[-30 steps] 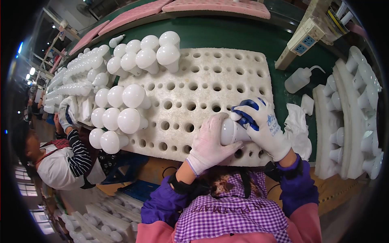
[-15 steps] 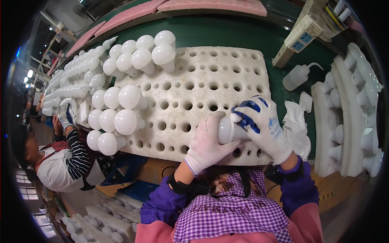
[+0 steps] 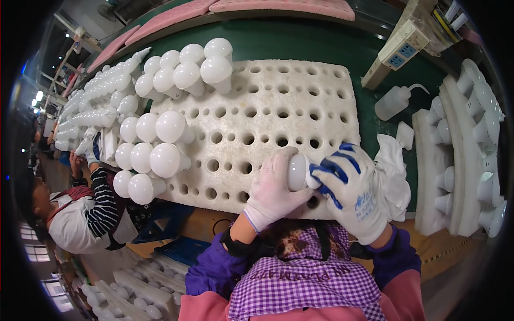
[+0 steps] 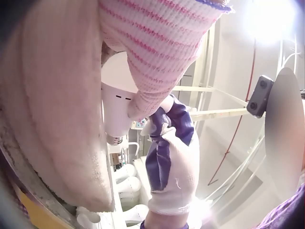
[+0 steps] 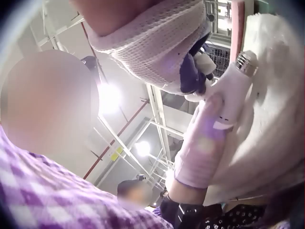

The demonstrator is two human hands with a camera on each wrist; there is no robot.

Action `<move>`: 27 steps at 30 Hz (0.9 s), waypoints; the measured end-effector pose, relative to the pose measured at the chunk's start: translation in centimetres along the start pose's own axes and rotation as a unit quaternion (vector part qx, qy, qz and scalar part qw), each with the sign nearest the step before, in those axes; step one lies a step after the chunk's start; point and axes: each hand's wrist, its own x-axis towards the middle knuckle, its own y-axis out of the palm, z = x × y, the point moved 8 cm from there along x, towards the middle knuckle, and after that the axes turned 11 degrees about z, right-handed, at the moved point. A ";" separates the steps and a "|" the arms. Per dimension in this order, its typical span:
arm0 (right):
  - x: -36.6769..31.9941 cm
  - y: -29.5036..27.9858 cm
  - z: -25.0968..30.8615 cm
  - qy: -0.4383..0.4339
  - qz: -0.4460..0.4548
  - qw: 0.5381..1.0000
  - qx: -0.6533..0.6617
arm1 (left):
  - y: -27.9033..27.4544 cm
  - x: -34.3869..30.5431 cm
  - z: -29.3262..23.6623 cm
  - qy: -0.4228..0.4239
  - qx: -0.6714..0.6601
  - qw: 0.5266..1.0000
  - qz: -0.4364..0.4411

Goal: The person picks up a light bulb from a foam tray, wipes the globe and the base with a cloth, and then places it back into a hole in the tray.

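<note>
My left hand (image 3: 270,184), in a pale pinkish glove, grips the round end of a white light bulb (image 3: 297,172), lying on its side over the foam board (image 3: 299,128). The bulb's metal screw base (image 5: 247,62) points away from that palm in the right wrist view. Close beside the bulb's body is my right hand (image 3: 356,195), in a white glove with blue-coated fingers. Its fingers curl around a small white piece (image 5: 206,63), whose kind is unclear. In the left wrist view, the left thumb (image 4: 138,106) presses against the bulb's body.
Several upright bulbs (image 3: 165,159) fill the board's left side. A squeeze bottle (image 3: 392,103), white cloth (image 3: 393,179) and small white block (image 3: 405,135) lie right, before stacked foam trays (image 3: 458,155) of bulbs. A socket post (image 3: 399,48) stands behind. Another person (image 3: 88,214) works at left.
My right hand has shifted down and nearer my body, its fingers now lower along the bulb. The small white piece no longer shows in the head view. My left hand keeps its hold.
</note>
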 end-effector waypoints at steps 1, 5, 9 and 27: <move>0.3 0.3 -0.7 0.002 0.001 1.000 0.000 | 0.1 0.1 0.0 0.004 0.009 1.000 0.006; 0.9 -0.3 -1.2 0.064 -0.023 0.998 -0.008 | -0.2 0.1 0.1 -0.021 0.003 1.000 0.020; 2.1 0.6 -1.9 0.022 0.002 1.000 0.017 | 0.1 0.0 -0.2 0.000 -0.004 1.000 0.016; 3.2 1.0 -4.2 0.111 0.044 0.992 0.046 | 0.0 -0.3 -0.4 0.029 0.007 0.999 0.020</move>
